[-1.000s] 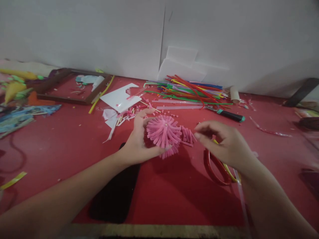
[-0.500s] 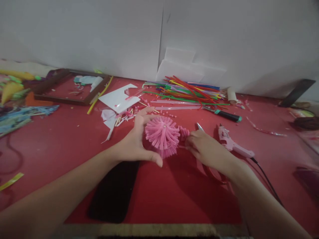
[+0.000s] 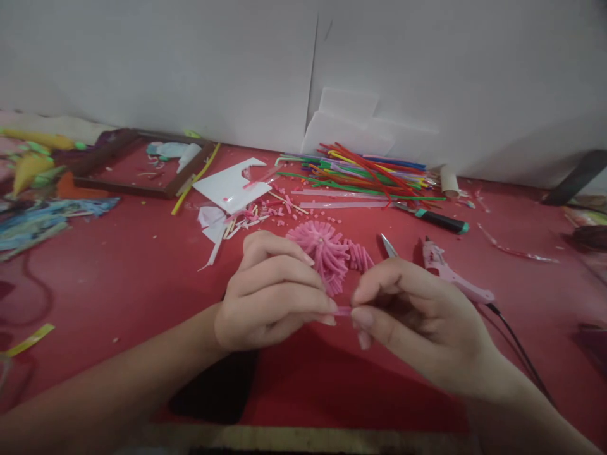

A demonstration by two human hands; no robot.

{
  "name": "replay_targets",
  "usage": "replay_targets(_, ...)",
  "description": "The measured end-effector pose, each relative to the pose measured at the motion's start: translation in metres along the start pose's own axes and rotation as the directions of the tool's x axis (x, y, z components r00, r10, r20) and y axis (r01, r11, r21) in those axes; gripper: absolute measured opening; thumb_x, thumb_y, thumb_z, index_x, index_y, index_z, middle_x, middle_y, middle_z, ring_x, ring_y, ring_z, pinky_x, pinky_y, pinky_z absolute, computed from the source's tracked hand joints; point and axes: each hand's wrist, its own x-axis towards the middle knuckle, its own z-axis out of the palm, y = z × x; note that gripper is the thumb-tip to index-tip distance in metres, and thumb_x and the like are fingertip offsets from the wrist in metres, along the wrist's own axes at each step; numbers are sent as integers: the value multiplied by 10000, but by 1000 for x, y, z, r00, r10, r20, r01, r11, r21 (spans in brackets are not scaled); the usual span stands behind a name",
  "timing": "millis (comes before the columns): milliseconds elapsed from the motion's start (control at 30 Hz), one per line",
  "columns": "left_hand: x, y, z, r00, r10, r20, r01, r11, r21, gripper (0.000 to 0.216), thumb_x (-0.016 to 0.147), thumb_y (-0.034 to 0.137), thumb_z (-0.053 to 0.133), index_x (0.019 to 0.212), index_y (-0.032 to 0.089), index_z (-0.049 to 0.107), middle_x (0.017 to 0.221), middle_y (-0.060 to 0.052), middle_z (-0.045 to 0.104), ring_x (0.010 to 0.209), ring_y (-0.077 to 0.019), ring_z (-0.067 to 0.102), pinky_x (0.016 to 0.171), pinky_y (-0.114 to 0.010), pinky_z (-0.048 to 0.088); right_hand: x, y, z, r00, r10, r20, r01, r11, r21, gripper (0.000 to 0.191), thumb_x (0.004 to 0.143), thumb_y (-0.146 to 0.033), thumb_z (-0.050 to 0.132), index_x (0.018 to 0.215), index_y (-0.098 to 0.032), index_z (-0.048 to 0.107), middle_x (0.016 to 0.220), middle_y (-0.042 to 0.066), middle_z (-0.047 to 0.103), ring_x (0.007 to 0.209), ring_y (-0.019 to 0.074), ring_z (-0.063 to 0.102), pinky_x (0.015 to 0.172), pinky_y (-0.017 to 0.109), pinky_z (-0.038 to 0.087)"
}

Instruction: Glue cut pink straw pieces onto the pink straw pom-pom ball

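Between my two hands is a short pink strip [image 3: 344,311], pinched at one end by each. My left hand [image 3: 279,287] has its fingers closed on the strip's left end. The thumb and index finger of my right hand [image 3: 412,316] grip its right end. Just behind them a round pink tufted ball [image 3: 318,249] of many short strips sits on the red table, partly hidden by my left hand. A small row of pink pieces [image 3: 359,256] lies beside the ball. The tip of a pair of scissors [image 3: 389,245] shows behind my right hand, the rest hidden.
A pink glue gun [image 3: 455,278] with a black cable lies at right. Behind are a utility knife [image 3: 441,221], a heap of coloured pipe cleaners [image 3: 370,170], white scrap sheet [image 3: 232,186] and a brown frame [image 3: 123,186]. A dark flat object [image 3: 213,392] lies under my left arm.
My left hand has left the pink ball, which now rests on the table. My right hand has moved nearer from the pink pieces, and both hands now pinch a pink strip.
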Motion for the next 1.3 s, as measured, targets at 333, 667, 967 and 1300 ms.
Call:
replay_targets(333, -4, -5, 1, 998, -63, 3, 63, 997, 54, 58, 889, 216, 690, 863, 268, 698, 780, 17, 700, 853, -173, 605, 812, -362, 491, 3, 15, 2, 906, -422, -29, 356, 798, -487, 138, 918, -106, 610, 1019, -179, 669, 897, 14, 681, 828, 82, 643, 783, 162, 532)
replay_targets(667, 1, -5, 5, 993, -49, 106, 51, 999, -18, 190, 950, 181, 602, 808, 271, 691, 788, 37, 717, 853, -141, 577, 931, -323, 435, 2, 22, -3, 913, -399, 84, 388, 789, -477, 135, 983, -152, 511, 935, -203, 626, 865, 2, 637, 794, 94, 608, 737, 190, 521)
replay_targets(967, 3, -10, 2, 992, -10, 127, 11, 1000, -8, 185, 945, 187, 607, 813, 287, 689, 765, 52, 732, 771, -141, 616, 928, -331, 464, -1, 18, -9, 921, -388, 37, 348, 775, -527, 63, 903, -238, 673, 848, -225, 647, 779, -30, 652, 716, 96, 616, 720, 214, 527)
replay_targets(1300, 5, -11, 2, 995, -31, 98, 33, 999, -16, 192, 946, 195, 601, 811, 289, 700, 787, 48, 750, 814, -135, 661, 911, -321, 522, -1, 21, -4, 903, -426, -64, 327, 774, -542, 150, 871, -297, 712, 796, -193, 634, 746, -10, 666, 709, 111, 638, 718, 235, 546)
